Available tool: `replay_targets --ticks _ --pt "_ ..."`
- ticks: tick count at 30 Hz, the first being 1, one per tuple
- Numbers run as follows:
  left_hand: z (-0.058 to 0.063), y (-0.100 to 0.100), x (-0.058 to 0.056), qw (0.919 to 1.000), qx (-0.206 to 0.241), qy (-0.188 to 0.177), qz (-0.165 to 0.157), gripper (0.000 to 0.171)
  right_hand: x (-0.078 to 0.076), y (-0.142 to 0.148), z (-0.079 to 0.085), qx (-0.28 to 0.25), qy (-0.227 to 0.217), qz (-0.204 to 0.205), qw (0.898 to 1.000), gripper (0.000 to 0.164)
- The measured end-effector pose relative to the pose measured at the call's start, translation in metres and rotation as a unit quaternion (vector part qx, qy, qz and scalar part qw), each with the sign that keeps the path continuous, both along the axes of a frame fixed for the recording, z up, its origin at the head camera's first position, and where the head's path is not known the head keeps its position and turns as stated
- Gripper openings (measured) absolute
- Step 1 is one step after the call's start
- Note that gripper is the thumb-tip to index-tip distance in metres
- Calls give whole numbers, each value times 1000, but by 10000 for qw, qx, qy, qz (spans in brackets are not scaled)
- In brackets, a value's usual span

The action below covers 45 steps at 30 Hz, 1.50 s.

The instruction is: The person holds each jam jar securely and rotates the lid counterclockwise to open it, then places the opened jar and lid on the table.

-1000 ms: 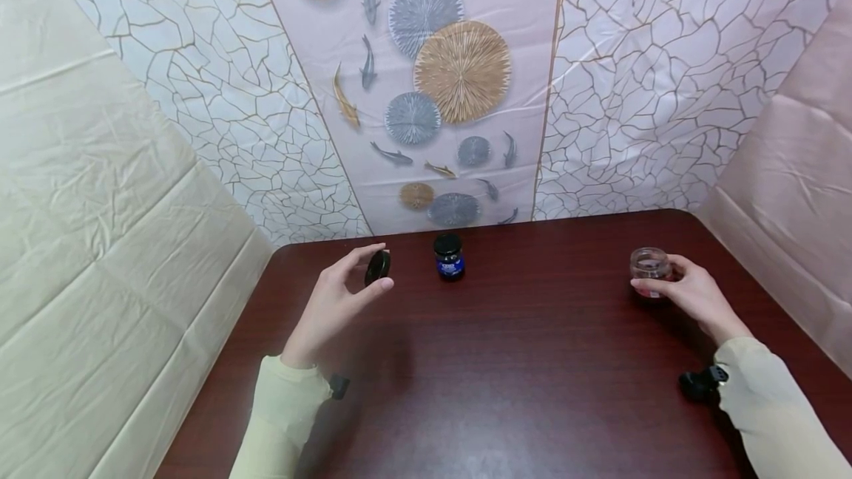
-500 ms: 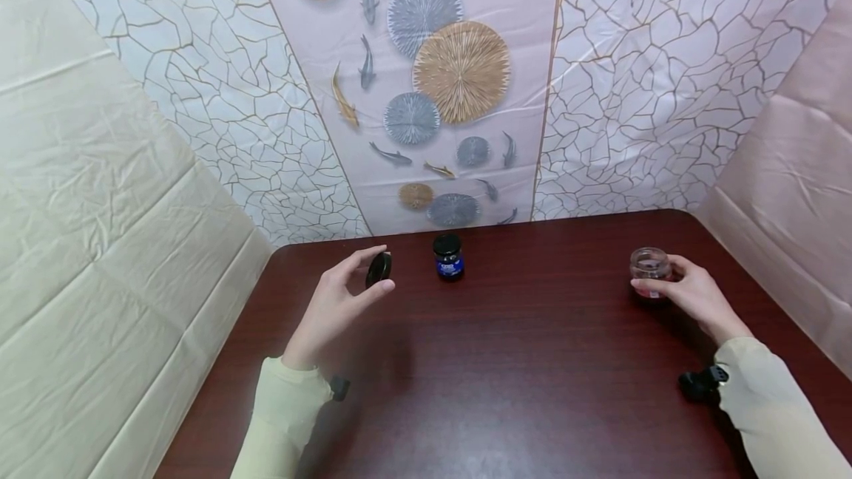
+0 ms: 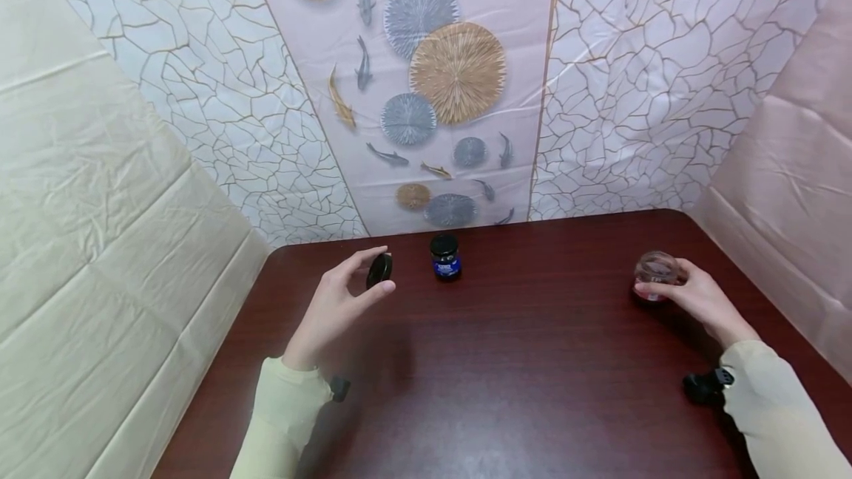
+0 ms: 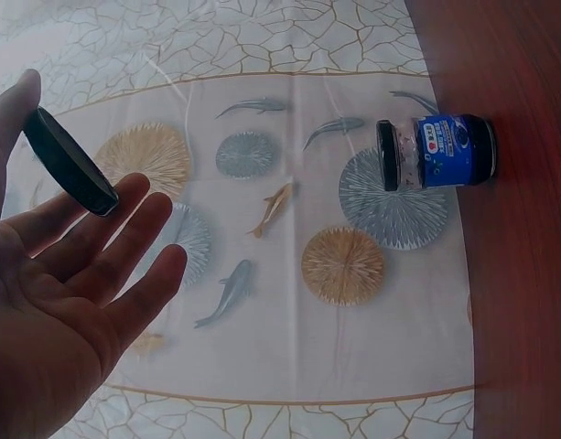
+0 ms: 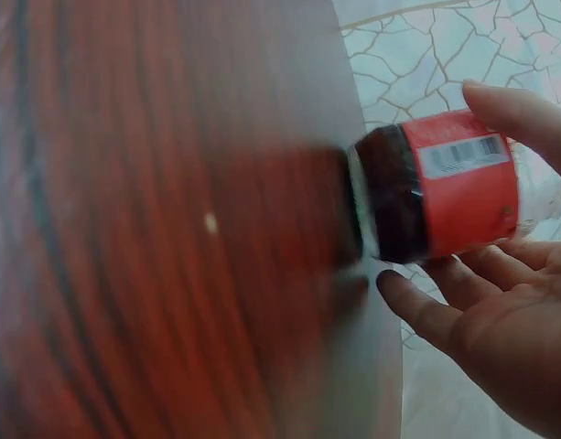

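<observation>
Between thumb and fingertips my left hand (image 3: 333, 307) pinches a dark round jar lid (image 3: 380, 272), held on edge above the table's left side. The left wrist view shows the lid (image 4: 70, 163) gripped at its rim, the other fingers spread below. On the right, my right hand (image 3: 707, 307) grips a lidless glass jar (image 3: 656, 269) around its side, the jar leaning slightly. Its red label with a barcode (image 5: 461, 155) and dark contents at the base show in the right wrist view, the base close over the tabletop.
A capped jar with a blue label (image 3: 446, 267) stands upright near the back edge, just right of my left hand. The dark red-brown table (image 3: 506, 361) reaches back to a patterned cloth wall (image 3: 459, 161). Pale cloth walls flank both sides.
The glass jar in my right hand has tilted and shifted slightly right. My left hand holds the lid almost unmoved. The head view has turned a little.
</observation>
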<state>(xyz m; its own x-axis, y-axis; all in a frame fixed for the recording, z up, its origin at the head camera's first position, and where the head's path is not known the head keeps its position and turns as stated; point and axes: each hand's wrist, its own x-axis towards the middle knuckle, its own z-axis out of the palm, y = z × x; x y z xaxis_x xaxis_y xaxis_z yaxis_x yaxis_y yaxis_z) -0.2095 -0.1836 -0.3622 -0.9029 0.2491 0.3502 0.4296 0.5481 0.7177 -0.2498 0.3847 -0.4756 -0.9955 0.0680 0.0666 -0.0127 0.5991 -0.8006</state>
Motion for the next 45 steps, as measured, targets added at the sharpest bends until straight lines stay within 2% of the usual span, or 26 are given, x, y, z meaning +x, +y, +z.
replay_targets --ticks 12,21,29,35,45 --pt "2 2 0 10000 -3 31 -20 54 1 1 -1 -201 23 106 9997 72" --pt "2 2 -2 9998 -8 160 -89 54 1 2 -2 -113 -57 95 9999 77" --pt "2 -1 -2 9994 -167 265 137 53 2 2 1 -126 -95 125 9998 76" --pt "4 -3 -3 9994 -122 291 162 56 2 2 1 -112 -103 115 9998 77" --pt "1 -9 -8 9967 216 767 145 57 3 4 -1 -150 -59 163 9997 73"
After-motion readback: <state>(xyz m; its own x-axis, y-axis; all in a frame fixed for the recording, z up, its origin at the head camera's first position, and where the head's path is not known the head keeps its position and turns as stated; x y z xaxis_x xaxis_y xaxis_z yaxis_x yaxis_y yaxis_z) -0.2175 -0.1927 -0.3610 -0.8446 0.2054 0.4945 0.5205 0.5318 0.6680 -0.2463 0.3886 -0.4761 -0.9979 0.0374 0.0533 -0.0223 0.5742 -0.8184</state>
